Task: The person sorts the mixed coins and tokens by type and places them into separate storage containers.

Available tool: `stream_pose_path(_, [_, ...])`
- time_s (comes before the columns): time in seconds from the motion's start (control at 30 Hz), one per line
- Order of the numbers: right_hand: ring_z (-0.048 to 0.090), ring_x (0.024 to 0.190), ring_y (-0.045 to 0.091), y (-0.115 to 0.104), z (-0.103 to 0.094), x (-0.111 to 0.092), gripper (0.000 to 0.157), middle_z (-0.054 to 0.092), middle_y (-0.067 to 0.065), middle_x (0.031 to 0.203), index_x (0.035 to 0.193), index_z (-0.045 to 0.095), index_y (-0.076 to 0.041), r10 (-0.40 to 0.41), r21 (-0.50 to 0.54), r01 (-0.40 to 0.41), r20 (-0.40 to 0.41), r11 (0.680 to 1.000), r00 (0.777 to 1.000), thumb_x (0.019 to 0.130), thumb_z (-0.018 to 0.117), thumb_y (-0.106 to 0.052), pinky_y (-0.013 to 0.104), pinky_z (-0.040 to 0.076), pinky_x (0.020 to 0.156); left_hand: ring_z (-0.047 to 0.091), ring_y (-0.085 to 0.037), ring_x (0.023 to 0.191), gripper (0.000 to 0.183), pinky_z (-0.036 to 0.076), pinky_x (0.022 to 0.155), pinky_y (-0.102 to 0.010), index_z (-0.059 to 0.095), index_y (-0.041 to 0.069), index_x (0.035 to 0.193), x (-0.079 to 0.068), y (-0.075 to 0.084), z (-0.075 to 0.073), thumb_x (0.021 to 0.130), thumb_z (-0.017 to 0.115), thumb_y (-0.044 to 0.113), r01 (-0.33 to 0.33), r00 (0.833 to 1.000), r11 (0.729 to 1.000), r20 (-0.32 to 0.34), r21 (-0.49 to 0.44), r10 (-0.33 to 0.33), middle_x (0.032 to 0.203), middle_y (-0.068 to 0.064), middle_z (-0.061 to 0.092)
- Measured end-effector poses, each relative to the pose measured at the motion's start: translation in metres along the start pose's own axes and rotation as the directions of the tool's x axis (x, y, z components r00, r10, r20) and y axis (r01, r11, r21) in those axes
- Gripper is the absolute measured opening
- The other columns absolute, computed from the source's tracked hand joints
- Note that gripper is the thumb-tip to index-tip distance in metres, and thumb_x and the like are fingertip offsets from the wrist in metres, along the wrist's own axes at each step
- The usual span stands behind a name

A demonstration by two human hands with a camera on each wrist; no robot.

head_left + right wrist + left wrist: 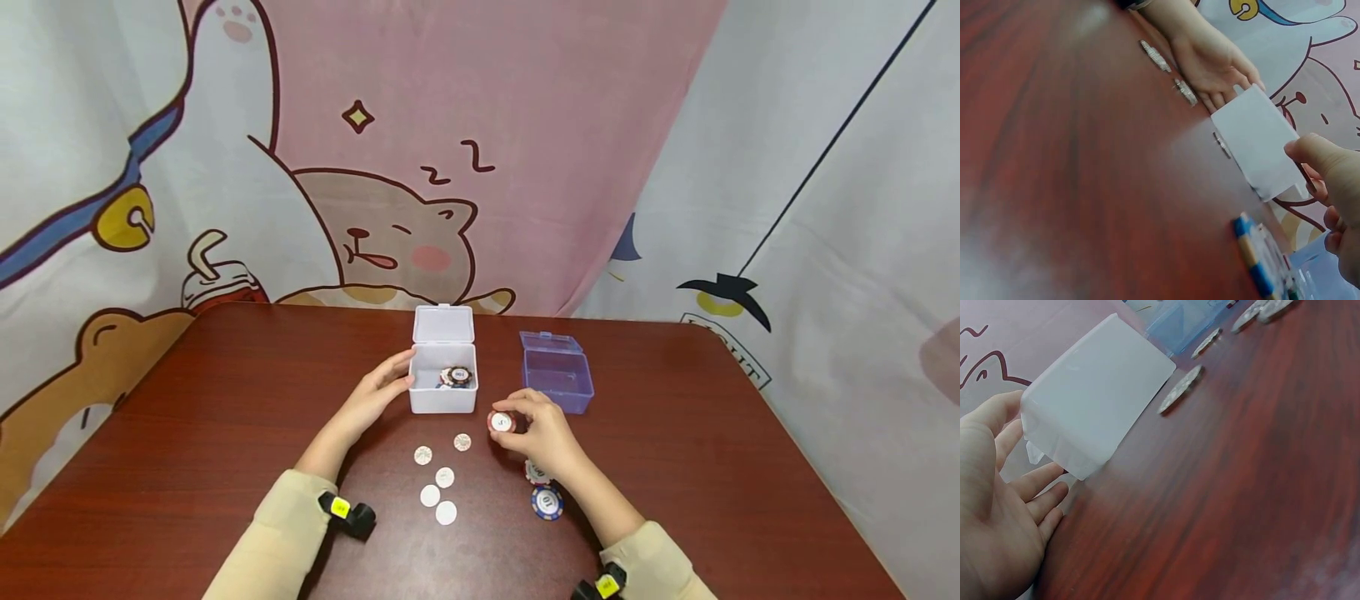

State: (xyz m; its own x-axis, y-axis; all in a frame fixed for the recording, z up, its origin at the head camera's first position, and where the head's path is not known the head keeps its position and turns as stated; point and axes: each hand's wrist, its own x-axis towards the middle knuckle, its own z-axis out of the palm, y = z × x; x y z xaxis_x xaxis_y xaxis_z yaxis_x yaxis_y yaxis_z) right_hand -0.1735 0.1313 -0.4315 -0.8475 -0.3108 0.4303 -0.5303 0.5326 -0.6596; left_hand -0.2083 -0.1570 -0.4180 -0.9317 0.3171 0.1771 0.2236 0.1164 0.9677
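Note:
My right hand [549, 433] pinches a red-and-white poker chip [501, 422] between thumb and fingers, in front of the two boxes. My left hand [371, 400] rests against the left side of a small white plastic box [442, 402], its fingers loosely extended, as the left wrist view also shows at the box's wall [1100, 387]. The box's lid [444, 324] stands raised at the back. Inside lie several poker chips [456, 377], a dark-edged one on top. Below my right hand lie a partly hidden white chip [537, 472] and a blue chip [547, 503].
A translucent purple box [558, 382] with its lid up stands to the right of the white box. Several silvery coins [446, 477] lie flat on the brown table [300, 367] between my arms. A patterned curtain [570, 125] hangs behind the table.

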Motion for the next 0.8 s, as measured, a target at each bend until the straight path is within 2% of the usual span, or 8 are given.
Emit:
stream_pose_path(0.23, [0.054,0.086,0.015,-0.009,-0.001,0.010,0.033,0.063,-0.004,0.097,0.098,0.075,-0.009,0.005,0.012,-0.004,-0.042,1.000,0.999,0.067,0.086,-0.009,0.028,0.043,0.068,0.037,-0.043,0.130,0.051,0.029,0.103,-0.054,0.036,-0.006,0.143,0.003,-0.012,-0.001,0.097,0.054,0.005,-0.016,1.000,1.000,-0.012,-0.018,0.016,0.140,-0.031,0.040])
stream_pose_path(0.33, [0.055,0.086,0.015,-0.011,-0.001,0.016,0.033,0.064,-0.003,0.096,0.098,0.075,-0.009,-0.005,0.017,0.005,-0.051,1.000,0.999,0.067,0.086,-0.010,0.029,0.043,0.067,0.037,-0.045,0.129,0.050,0.030,0.103,-0.055,0.036,-0.008,0.142,0.002,-0.007,0.000,0.096,0.053,0.003,-0.024,1.000,1.000,-0.010,-0.014,0.024,0.139,-0.034,0.039])
stream_pose_path(0.57, [0.055,0.084,0.016,-0.017,0.000,0.028,0.033,0.064,-0.002,0.096,0.098,0.075,-0.010,-0.032,0.022,0.034,-0.075,0.999,0.997,0.067,0.086,-0.012,0.031,0.043,0.067,0.039,-0.038,0.131,0.050,0.030,0.104,-0.052,0.038,0.000,0.145,0.009,-0.030,-0.002,0.098,0.053,0.007,-0.012,1.000,1.000,-0.018,-0.009,0.012,0.142,-0.027,0.041])
stream_pose_path(0.8, [0.053,0.082,0.015,-0.021,0.003,0.041,0.032,0.063,-0.001,0.097,0.097,0.075,-0.008,-0.031,0.038,0.034,-0.084,0.999,0.996,0.067,0.086,-0.011,0.031,0.043,0.066,0.040,-0.038,0.130,0.052,0.030,0.104,-0.053,0.040,0.003,0.144,0.010,-0.032,-0.003,0.097,0.057,0.015,-0.021,1.000,1.000,-0.020,-0.015,0.021,0.141,-0.025,0.043])
